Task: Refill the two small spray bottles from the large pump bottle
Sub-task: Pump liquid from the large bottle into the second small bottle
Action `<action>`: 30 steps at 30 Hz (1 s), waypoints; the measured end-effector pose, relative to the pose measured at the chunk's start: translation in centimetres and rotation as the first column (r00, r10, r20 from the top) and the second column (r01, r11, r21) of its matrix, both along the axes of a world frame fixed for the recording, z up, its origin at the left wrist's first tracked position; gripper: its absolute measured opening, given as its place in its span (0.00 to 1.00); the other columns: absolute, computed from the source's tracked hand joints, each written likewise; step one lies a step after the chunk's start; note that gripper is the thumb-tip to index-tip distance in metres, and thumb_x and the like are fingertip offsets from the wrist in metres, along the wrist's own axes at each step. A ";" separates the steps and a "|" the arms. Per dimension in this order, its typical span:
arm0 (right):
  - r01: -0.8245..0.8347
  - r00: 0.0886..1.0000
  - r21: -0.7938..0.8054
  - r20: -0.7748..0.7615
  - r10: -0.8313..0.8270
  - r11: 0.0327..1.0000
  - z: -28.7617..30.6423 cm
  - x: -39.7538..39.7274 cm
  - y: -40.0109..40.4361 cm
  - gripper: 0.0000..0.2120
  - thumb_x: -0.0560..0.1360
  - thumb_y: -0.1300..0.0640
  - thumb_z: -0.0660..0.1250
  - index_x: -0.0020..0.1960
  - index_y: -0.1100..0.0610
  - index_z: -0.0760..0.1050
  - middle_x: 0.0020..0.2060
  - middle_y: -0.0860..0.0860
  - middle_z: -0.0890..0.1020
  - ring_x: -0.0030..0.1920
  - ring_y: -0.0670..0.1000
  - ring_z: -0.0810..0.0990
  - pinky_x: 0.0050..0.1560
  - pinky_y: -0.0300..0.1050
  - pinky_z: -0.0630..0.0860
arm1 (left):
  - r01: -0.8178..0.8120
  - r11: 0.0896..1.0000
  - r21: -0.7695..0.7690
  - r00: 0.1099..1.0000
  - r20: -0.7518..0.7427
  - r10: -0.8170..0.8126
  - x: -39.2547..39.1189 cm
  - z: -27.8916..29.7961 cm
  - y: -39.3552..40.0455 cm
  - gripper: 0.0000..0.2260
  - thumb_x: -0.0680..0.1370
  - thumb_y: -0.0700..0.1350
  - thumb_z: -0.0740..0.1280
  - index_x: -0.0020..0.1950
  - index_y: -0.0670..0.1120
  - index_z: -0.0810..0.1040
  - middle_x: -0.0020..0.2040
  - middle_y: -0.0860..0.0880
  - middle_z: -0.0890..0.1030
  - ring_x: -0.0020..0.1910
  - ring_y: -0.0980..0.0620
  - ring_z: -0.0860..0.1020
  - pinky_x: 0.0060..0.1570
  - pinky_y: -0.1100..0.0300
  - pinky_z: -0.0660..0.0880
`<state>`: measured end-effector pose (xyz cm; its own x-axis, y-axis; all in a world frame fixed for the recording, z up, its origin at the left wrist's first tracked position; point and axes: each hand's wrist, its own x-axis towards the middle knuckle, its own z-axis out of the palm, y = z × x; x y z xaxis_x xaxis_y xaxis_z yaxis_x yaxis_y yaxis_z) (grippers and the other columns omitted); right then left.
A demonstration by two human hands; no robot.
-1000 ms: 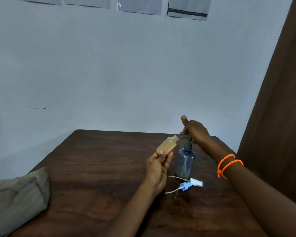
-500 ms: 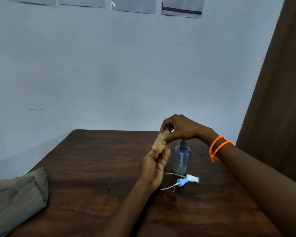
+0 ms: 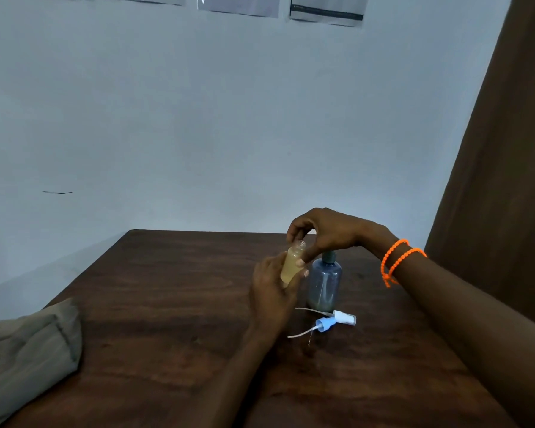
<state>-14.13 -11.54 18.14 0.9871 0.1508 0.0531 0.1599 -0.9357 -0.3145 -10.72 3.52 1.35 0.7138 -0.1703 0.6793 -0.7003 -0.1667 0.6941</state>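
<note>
1. Left hand point(image 3: 272, 291) gripping small spray bottle point(image 3: 292, 264) round its lower body, fingers curled about it, palm turned toward bottle.
2. Right hand point(image 3: 325, 231) arched over bottle from above; thumb tip pressing on bottle's shoulder, forefinger curled just behind open neck. Pinch looks light; cannot tell how firm.
3. Small bottle held above desk point(image 3: 173, 304), cap off, neck bare. Long axis near upright, leaning slightly; mouth pointing up and a little right, base down toward left palm. Yellowish liquid filling most of body.
4. Large pump bottle point(image 3: 324, 284) standing upright on desk just right of small bottle, long axis vertical. Translucent bluish body, dark collar at top; pump head hidden behind right hand. Low level of liquid near bottom.
5. Two removed spray heads lying on desk in front of pump bottle: white spray head point(image 3: 345, 318) and blue spray head point(image 3: 325, 324), each on its side, touching or nearly so. Thin dip tubes trailing left.
6. Orange bead bracelet point(image 3: 396, 264) looped twice on right wrist.
7. Folded grey-beige cloth point(image 3: 28, 356) at desk's left edge, well apart from bottles.
8. Pale wall behind; brown curtain point(image 3: 501, 180) at right; paper sheets point(image 3: 325, 10) pinned at top, print too small to read.
</note>
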 end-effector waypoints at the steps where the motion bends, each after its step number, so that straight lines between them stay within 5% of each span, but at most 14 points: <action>1: 0.025 0.999 0.095 0.023 -0.027 0.995 0.5 -0.2 -0.3 0.18 0.66 0.45 0.81 0.53 0.48 0.82 0.48 0.44 0.86 0.53 0.42 0.84 0.58 0.45 0.79 | 0.003 1.000 0.002 1.000 0.006 -0.003 0.1 -0.1 0.0 0.18 0.75 0.58 0.73 0.62 0.52 0.80 0.54 0.55 0.81 0.53 0.58 0.76 0.47 0.70 0.71; 5: 0.283 0.867 0.455 0.256 -0.428 0.844 1.5 0.0 -1.6 0.22 0.75 0.37 0.68 0.47 0.56 0.83 0.44 0.49 0.88 0.47 0.48 0.86 0.53 0.44 0.78 | 0.040 0.999 0.014 0.999 -0.008 -0.040 0.4 -0.5 -0.4 0.20 0.75 0.59 0.73 0.63 0.52 0.81 0.56 0.55 0.81 0.55 0.58 0.76 0.50 0.59 0.78; 8: 0.465 0.790 0.473 0.160 -0.592 0.748 -0.5 1.0 -2.0 0.21 0.81 0.45 0.64 0.46 0.62 0.83 0.37 0.52 0.87 0.38 0.51 0.85 0.38 0.40 0.76 | 0.061 0.998 0.020 0.998 -0.005 -0.061 0.8 -0.6 -0.8 0.22 0.74 0.61 0.73 0.64 0.51 0.81 0.55 0.54 0.81 0.54 0.57 0.77 0.49 0.55 0.79; 14: 0.538 0.786 0.580 -0.085 -0.612 0.611 -3.6 1.6 -2.0 0.13 0.79 0.52 0.64 0.45 0.60 0.81 0.35 0.53 0.84 0.33 0.49 0.82 0.38 0.43 0.76 | 0.102 0.994 0.041 0.995 -0.018 -0.101 1.6 -0.4 -1.1 0.23 0.73 0.59 0.74 0.66 0.53 0.81 0.51 0.56 0.80 0.51 0.57 0.77 0.49 0.55 0.79; 23: 0.584 0.793 0.500 -0.180 -0.582 0.640 -3.8 1.9 -1.7 0.11 0.78 0.52 0.63 0.46 0.58 0.79 0.42 0.56 0.84 0.43 0.55 0.80 0.42 0.47 0.76 | 0.153 0.988 0.012 0.988 0.012 -0.153 1.7 0.1 -1.9 0.22 0.73 0.56 0.76 0.65 0.51 0.82 0.50 0.54 0.80 0.50 0.58 0.77 0.47 0.59 0.78; 30: 0.587 0.794 0.490 -0.192 -0.578 0.644 -3.8 2.2 -1.8 0.10 0.80 0.52 0.63 0.48 0.58 0.78 0.41 0.54 0.83 0.41 0.53 0.79 0.38 0.45 0.74 | 0.159 0.987 -0.031 0.987 0.010 -0.158 1.9 0.1 -2.0 0.20 0.74 0.55 0.75 0.64 0.51 0.82 0.50 0.54 0.81 0.50 0.56 0.79 0.47 0.53 0.79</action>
